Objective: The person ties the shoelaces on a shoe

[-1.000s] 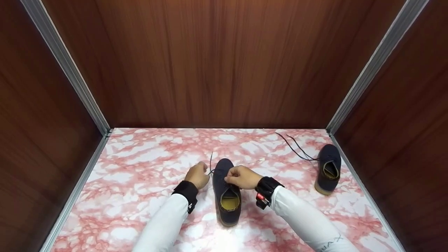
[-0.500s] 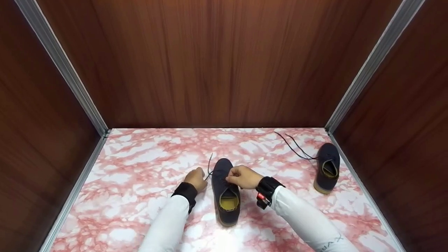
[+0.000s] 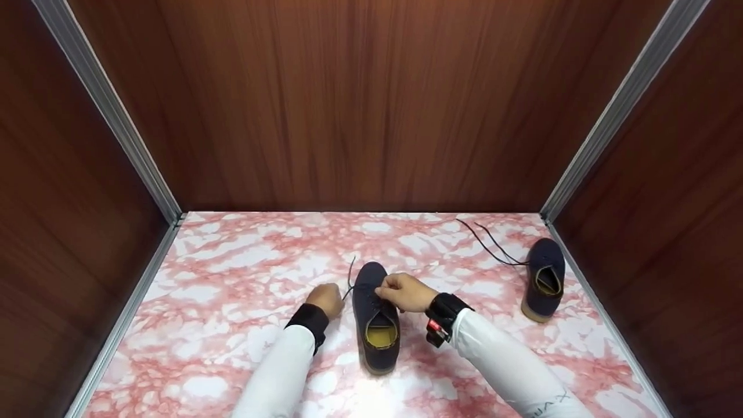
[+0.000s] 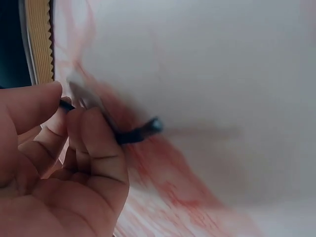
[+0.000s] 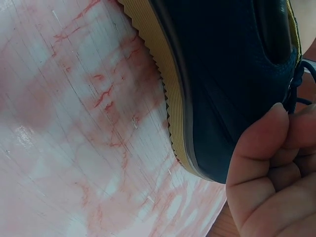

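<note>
- Midway between both hands: dark blue shoe (image 3: 363, 307), upright, sole down, with yellow lining (image 3: 380, 338) visible at the mouth.
- Long axis almost straight away from the person; toe far, heel near, slight slant to the left at the toe.
- Key relation, as judged: lace (image 4: 132, 136) crosswise to that axis, out from the lacing over the left side, low toward the table.
- Nearer of the two: right hand (image 3: 407, 293), over the lacing from the right side. Narrow grip, thumb and finger pinching lace close to the eyelets, per right wrist view.
- Farther out: left hand (image 3: 326, 301), just beside the shoe's left side, apart from it. Narrow grip on lace, with tip poking out past curled fingers.
- Also off the left side: free end (image 3: 350, 273), loose, pointing toward the back wall.
- Judged: pull line sideways, not along the shoe; slight risk of swinging the toe left, weight of shoe not readable.
- Underneath: table (image 3: 232, 278), flat, marbled red and white.
- Well apart, by the right edge: second shoe (image 3: 543, 301), toe away, with long laces (image 3: 488, 250) trailing left and far.
- Around: back wall (image 3: 365, 116), wood-grained, plus matching side walls, metal rails (image 3: 110, 110) at the corners.
</note>
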`<state>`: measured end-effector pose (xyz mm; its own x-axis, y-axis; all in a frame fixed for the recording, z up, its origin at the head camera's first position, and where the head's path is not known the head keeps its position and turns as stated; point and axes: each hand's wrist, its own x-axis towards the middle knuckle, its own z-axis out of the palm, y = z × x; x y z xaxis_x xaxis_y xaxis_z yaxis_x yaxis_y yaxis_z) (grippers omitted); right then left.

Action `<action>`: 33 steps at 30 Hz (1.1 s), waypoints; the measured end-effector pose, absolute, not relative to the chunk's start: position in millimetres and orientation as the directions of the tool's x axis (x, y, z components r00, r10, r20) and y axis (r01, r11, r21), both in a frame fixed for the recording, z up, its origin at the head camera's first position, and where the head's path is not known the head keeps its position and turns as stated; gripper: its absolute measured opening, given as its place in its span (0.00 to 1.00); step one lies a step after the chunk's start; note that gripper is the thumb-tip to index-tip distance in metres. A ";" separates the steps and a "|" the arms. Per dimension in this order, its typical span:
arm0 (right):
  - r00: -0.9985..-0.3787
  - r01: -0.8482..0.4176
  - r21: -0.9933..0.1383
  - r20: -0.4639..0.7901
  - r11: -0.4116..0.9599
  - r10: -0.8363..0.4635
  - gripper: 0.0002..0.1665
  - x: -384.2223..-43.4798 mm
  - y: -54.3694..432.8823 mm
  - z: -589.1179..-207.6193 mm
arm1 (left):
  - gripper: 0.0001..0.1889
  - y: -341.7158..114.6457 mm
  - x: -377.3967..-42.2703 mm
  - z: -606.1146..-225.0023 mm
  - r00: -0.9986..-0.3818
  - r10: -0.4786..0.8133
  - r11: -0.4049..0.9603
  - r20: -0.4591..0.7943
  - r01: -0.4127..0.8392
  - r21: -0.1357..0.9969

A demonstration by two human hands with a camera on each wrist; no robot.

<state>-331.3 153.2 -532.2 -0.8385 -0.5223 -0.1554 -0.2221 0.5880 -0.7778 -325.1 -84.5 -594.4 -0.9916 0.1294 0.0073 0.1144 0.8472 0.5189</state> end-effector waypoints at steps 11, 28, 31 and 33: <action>-0.849 -0.223 -0.781 -0.138 0.583 -0.509 0.21 -332.3 158.9 -528.6 | 0.11 -93.4 -312.4 -574.9 -0.984 0.166 0.804 -0.070 0.094 0.588; -0.872 -0.222 -0.758 -0.127 0.613 -0.473 0.21 -334.2 160.8 -521.5 | 0.12 -98.5 -301.8 -522.7 -0.928 0.294 0.574 -0.229 -0.020 0.818; -0.871 -0.234 -0.754 -0.118 0.614 -0.477 0.21 -334.7 161.0 -520.7 | 0.13 -98.4 -300.8 -515.4 -0.922 0.308 0.539 -0.236 -0.035 0.842; -0.870 -0.238 -0.752 -0.115 0.614 -0.479 0.21 -335.5 161.1 -520.6 | 0.12 -97.9 -300.0 -511.3 -0.920 0.312 0.517 -0.239 -0.047 0.854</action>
